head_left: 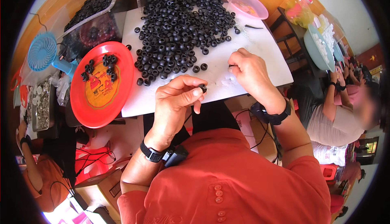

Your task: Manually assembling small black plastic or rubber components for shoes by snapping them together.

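Black bead pinched between thumb and fingertips of left hand over white board, fingers of right hand drawn together, what they hold unclear, bead clusters laid in red plate, black beads heaped in clear bin, white pieces piled in blue basin

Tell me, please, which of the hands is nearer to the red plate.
Left. The left hand is apart from the red plate, to its right, holding a bead; the right hand is farther right.
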Action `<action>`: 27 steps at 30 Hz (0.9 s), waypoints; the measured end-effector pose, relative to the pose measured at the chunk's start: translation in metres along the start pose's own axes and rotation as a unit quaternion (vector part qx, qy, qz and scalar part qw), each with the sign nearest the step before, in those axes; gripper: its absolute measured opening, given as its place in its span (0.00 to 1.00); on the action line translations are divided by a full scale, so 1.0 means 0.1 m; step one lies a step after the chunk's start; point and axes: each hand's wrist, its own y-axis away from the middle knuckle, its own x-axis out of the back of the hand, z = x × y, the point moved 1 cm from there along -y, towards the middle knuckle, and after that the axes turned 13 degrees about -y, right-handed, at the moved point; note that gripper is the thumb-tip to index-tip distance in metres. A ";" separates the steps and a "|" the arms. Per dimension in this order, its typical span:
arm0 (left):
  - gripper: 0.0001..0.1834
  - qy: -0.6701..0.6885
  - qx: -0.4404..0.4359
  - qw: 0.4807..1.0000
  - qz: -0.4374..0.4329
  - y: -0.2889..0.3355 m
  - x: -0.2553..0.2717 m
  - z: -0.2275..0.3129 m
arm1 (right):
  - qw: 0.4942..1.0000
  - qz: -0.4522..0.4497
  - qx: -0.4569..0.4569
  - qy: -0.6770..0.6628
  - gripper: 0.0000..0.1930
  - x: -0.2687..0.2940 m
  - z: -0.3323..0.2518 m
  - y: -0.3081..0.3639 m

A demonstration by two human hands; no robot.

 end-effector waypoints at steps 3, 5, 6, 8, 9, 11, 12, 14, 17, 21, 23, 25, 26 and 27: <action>0.10 -0.014 0.005 1.000 -0.004 -0.01 0.01 0.00 | 0.999 0.024 0.031 0.003 0.04 -0.05 -0.01 0.05; 0.10 -0.021 0.009 1.000 -0.005 -0.02 0.03 0.01 | 0.999 0.009 0.031 0.000 0.04 -0.05 0.01 0.03; 0.10 -0.025 0.008 1.000 -0.005 -0.02 0.02 0.01 | 0.999 -0.008 0.034 -0.001 0.04 -0.03 0.02 0.01; 0.10 -0.013 0.018 1.000 0.009 -0.01 0.02 0.00 | 0.999 -0.024 0.037 -0.001 0.05 0.00 0.04 0.00; 0.10 -0.016 0.020 1.000 0.010 -0.01 0.02 0.00 | 0.998 -0.043 0.039 0.001 0.06 0.00 0.04 0.00; 0.11 -0.022 0.007 1.000 0.012 -0.03 0.02 0.01 | 0.998 -0.036 0.057 0.016 0.05 -0.02 0.05 -0.03; 0.11 -0.025 0.011 1.000 0.012 -0.02 0.01 0.01 | 0.996 -0.030 0.076 0.036 0.04 -0.03 0.05 -0.02; 0.11 -0.022 0.005 0.999 0.023 -0.01 0.00 0.01 | 0.997 -0.018 0.077 0.026 0.04 -0.06 0.10 0.01; 0.11 -0.019 0.003 0.999 0.027 -0.02 0.00 0.02 | 0.996 0.002 0.081 -0.032 0.05 -0.03 0.07 -0.01; 0.10 -0.014 -0.005 0.999 0.029 -0.03 -0.01 0.03 | 0.994 0.056 0.095 0.021 0.05 -0.12 0.09 0.03; 0.10 -0.015 -0.007 1.000 0.025 -0.01 -0.01 0.03 | 0.992 0.081 0.090 0.044 0.04 -0.15 0.11 0.10; 0.11 -0.015 -0.008 1.000 0.021 0.01 -0.02 0.03 | 0.989 0.104 0.084 0.067 0.04 -0.17 0.13 0.15; 0.11 -0.026 -0.024 0.999 0.022 0.02 -0.05 0.06 | 0.986 0.123 0.081 0.081 0.04 -0.18 0.14 0.15; 0.12 -0.036 -0.040 0.998 0.024 0.03 -0.08 0.08 | 0.982 0.141 0.078 0.095 0.05 -0.19 0.14 0.16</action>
